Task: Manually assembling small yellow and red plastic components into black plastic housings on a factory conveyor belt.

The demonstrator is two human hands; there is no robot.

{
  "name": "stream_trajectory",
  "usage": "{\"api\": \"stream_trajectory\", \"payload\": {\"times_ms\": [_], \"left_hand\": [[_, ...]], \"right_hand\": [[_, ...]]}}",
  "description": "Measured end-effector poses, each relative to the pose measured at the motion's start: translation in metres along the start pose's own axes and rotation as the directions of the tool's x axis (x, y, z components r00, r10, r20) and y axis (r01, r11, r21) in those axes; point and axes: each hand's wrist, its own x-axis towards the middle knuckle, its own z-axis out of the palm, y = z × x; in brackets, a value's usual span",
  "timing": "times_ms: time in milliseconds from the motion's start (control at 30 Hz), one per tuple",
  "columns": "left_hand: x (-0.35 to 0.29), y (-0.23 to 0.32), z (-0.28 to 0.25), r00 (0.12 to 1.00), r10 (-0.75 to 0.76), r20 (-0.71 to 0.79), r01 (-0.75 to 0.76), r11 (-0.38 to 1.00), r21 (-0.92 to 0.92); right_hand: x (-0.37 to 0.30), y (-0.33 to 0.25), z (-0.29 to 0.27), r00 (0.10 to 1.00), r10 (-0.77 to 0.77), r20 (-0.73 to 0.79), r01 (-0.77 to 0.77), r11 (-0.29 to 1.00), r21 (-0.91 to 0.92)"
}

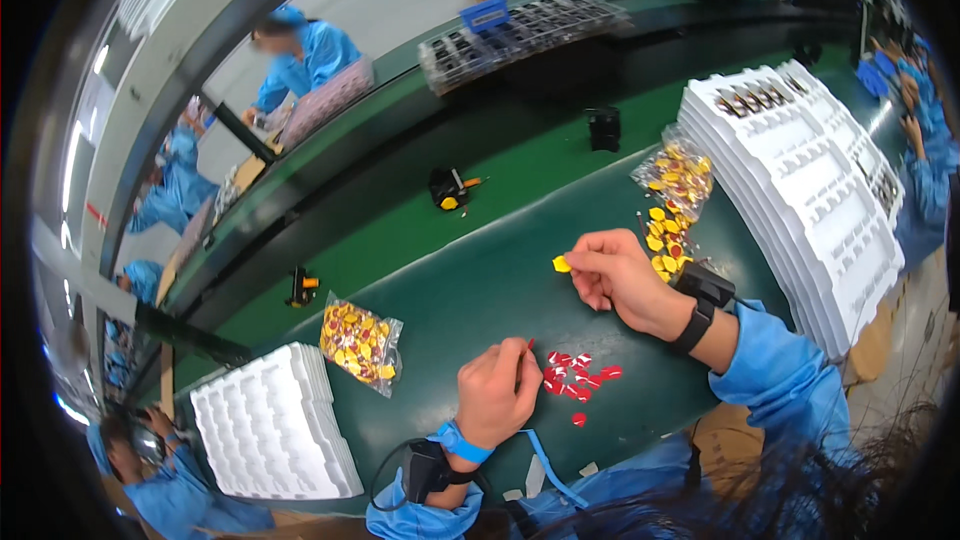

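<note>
Between the thumb and forefinger of my right hand is a small yellow piece, held above the green bench. My left hand is closed in a pinch, and the tip of a small red piece pokes out from its fingers. Right beside that hand lies a scatter of small red and white pieces. Loose yellow pieces, some with red in them, spread on the bench beyond my right wrist. Behind them rests a clear bag of yellow and red pieces.
Another clear bag of yellow pieces sits left of my hands. White moulded trays are stacked at left and right. Black-and-orange parts and a black part lie on the green belt. A co-worker sits across.
</note>
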Motion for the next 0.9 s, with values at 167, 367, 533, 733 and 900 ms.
{"api": "stream_trajectory", "payload": {"times_ms": [167,367,533,733,900], "left_hand": [[0.038,0.021,-0.005,0.886,0.268,0.379,-0.383,0.882,0.273],[0.075,0.025,0.025,0.624,0.035,0.781,-0.377,0.889,0.261],[0.104,0.000,-0.009,0.591,-0.025,0.807,0.309,0.930,-0.198],[0.159,-0.003,-0.005,0.900,-0.276,0.337,0.373,0.887,-0.273],[0.237,-0.027,0.043,0.937,-0.285,0.203,0.327,0.918,-0.224]], "right_hand": [[0.003,-0.006,-0.008,0.998,-0.062,-0.031,0.060,0.997,-0.052],[0.003,-0.007,-0.016,0.994,-0.080,-0.074,0.076,0.996,-0.044],[0.004,-0.015,-0.013,0.980,-0.157,-0.119,0.160,0.987,0.012],[0.006,-0.025,-0.021,0.929,-0.258,-0.267,0.269,0.963,0.007],[0.014,-0.020,-0.026,0.872,-0.325,-0.366,0.307,0.946,-0.109]]}}
